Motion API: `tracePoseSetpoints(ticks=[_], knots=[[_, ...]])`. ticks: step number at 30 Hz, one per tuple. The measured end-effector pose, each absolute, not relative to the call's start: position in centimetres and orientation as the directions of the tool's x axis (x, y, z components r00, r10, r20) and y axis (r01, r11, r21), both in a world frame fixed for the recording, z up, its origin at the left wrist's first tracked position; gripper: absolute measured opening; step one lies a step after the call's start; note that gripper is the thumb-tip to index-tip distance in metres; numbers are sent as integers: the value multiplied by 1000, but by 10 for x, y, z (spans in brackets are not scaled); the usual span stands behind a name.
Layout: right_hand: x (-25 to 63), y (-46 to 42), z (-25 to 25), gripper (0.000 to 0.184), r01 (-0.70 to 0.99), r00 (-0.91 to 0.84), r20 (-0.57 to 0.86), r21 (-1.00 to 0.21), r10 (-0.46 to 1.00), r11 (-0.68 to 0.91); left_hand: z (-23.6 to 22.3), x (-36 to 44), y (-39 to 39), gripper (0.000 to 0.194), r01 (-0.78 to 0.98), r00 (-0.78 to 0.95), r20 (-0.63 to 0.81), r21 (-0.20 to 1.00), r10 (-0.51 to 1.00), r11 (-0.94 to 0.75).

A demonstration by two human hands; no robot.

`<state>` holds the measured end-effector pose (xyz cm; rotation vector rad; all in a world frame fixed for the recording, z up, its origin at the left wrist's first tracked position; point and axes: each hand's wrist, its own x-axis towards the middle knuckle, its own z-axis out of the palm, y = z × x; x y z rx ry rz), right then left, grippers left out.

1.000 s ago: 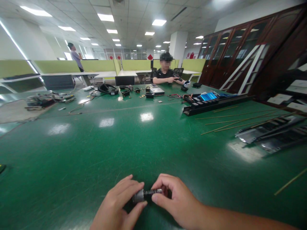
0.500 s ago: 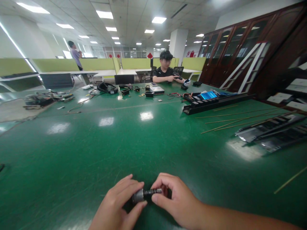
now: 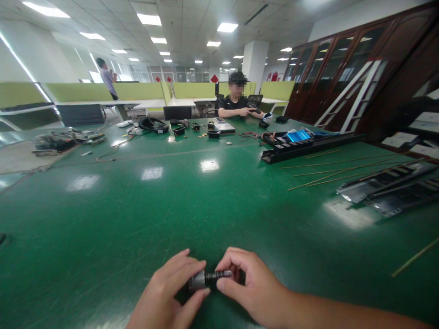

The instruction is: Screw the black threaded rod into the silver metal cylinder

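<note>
Low in the head view, a short grey metal cylinder with a dark ridged shaft (image 3: 198,280) is held between both hands, close above the green table (image 3: 192,214). My left hand (image 3: 171,285) is closed around the cylinder body, thumb below and fingers over the top. At the shaft side, my right hand (image 3: 248,283) has its thumb and curled forefinger closed about the shaft, whose silvery tip shows between them. Part of the cylinder's left end is hidden by my left hand.
Thin rods (image 3: 329,176) and metal channels (image 3: 377,183) lie at right, near a long black rail (image 3: 302,148). Small black boxes (image 3: 213,134) and a headset (image 3: 153,124) sit at the far edge. Across the table a person (image 3: 236,105) holds a dark tool; another stands behind.
</note>
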<state>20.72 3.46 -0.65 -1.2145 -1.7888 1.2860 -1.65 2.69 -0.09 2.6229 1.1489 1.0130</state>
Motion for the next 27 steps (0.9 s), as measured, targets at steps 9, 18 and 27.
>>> tracePoseSetpoints(ticks=[9, 18, 27], knots=[[207, 34, -7, 8, 328, -389, -21, -938, 921, 117, 0, -16, 27, 33, 613, 486, 541, 348, 686, -709], [207, 34, -8, 8, 332, -389, -25, -936, 921, 115, 2, -15, 27, 32, 606, 483, 544, 359, 686, -710], [206, 34, -8, 7, 301, -398, 17, -942, 917, 148, 4, -13, 26, 33, 577, 511, 534, 367, 673, -729]])
